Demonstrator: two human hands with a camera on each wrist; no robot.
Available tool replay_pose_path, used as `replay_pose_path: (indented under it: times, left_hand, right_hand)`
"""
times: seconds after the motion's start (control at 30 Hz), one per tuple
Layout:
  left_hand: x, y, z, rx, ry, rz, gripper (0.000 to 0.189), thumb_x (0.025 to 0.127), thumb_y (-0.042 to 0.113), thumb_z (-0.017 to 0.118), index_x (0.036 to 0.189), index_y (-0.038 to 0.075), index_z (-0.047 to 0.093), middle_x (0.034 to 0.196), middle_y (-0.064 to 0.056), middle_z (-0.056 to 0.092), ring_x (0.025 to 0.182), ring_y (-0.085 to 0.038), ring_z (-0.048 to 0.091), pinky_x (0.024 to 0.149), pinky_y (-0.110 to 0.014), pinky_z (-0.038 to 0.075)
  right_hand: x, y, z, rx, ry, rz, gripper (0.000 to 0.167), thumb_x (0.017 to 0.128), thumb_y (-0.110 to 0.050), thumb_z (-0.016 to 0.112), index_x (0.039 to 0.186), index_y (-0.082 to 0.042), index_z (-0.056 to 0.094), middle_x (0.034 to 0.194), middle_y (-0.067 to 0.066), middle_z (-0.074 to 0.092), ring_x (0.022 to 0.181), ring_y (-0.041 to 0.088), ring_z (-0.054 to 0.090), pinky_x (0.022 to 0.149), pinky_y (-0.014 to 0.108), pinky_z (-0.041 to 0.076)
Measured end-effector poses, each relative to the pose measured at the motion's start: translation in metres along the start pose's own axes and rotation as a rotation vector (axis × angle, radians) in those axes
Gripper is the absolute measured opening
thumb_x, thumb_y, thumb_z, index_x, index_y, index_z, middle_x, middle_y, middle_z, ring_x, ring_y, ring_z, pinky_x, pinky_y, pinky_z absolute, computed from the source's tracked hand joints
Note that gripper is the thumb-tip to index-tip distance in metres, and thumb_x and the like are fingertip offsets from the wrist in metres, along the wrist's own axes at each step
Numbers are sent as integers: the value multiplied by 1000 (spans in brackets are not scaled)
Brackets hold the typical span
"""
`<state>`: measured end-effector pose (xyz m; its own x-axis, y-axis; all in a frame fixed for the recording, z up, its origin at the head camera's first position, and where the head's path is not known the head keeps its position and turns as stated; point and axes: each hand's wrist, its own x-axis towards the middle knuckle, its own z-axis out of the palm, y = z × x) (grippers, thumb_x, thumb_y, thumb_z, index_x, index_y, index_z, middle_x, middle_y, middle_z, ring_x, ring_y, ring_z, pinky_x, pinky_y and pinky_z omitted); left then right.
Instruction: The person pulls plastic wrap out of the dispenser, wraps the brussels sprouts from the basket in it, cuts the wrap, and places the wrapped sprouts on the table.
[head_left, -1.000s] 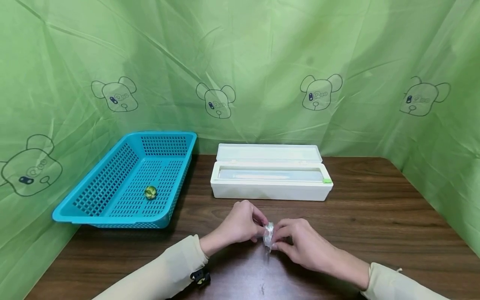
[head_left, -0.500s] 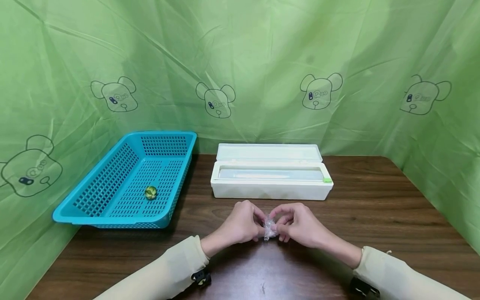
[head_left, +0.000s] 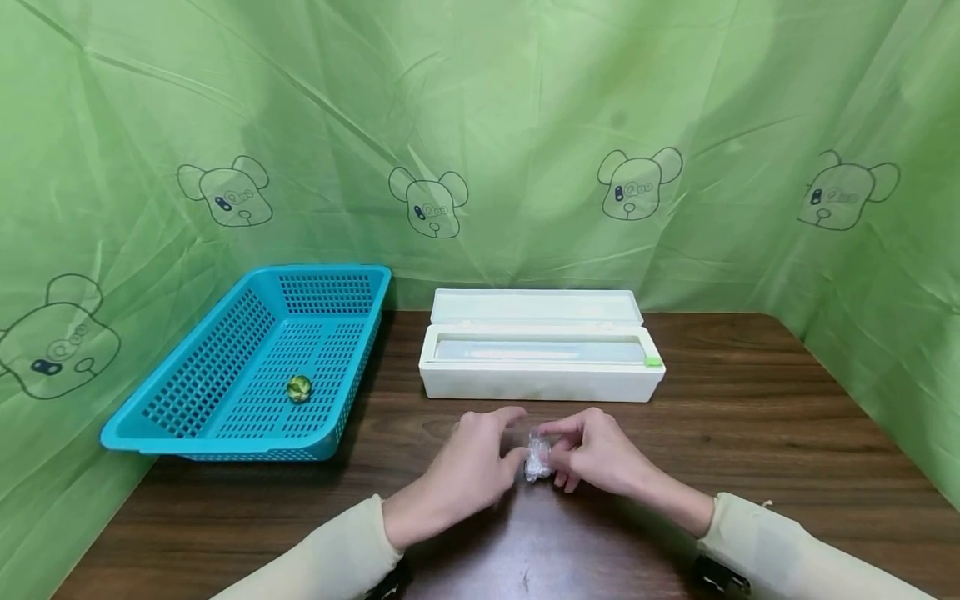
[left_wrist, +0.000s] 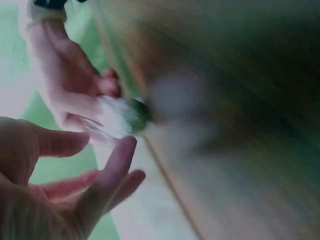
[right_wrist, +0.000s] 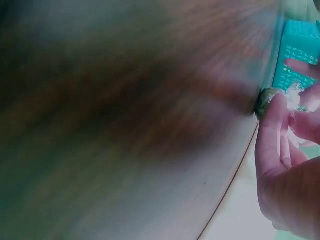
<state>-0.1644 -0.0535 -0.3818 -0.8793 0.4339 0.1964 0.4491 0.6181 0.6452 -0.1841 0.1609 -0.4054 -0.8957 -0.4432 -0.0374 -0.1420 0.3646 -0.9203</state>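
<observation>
A small round green Brussels sprout, partly covered in crumpled clear cling film, is close over the table in front of me. My right hand pinches it between thumb and fingers. From the left, my left hand has its thumb and forefinger spread beside the film, holding nothing. In the left wrist view that hand's fingers are apart, a short way from the film. The right wrist view shows the sprout's dark green side against the right fingertips.
A blue perforated basket stands at the left with one Brussels sprout inside. Behind my hands is a white cling film box, lid up, with a green slider. Green curtain surrounds the wooden table.
My left hand has let go of the film, drawn back slightly left and spread its fingers. My right hand shifted its grip on the wrapped sprout. Basket and box stayed put.
</observation>
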Motion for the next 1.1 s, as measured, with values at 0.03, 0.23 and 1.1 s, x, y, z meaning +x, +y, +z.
replay_pose_path:
  times: [0.03, 0.23, 1.1]
  left_hand:
    - [-3, 3, -1, 48, 16, 28, 36, 91, 8, 82, 125, 2, 74, 104, -10, 77, 85, -14, 72, 80, -32, 59]
    - [-4, 11, 3, 157, 11, 118, 19, 89, 12, 86, 108, 11, 84, 84, 6, 69, 73, -2, 60, 62, -21, 51]
    - [10, -9, 12, 94, -67, 65, 13, 89, 2, 83, 95, 13, 87, 93, 2, 79, 85, 2, 68, 67, -16, 53]
  right_hand:
    - [0, 0, 0, 6, 0, 3, 42, 90, 4, 69, 131, 14, 66, 74, 14, 74, 57, 29, 70, 52, 44, 60]
    - [-2, -3, -1, 20, -5, 1, 41, 92, 0, 72, 129, 16, 65, 74, 16, 74, 58, 30, 70, 54, 44, 60]
    - [-15, 1, 9, -428, 144, -362, 17, 86, -6, 88, 102, -10, 85, 88, -8, 77, 77, 3, 65, 66, 30, 56]
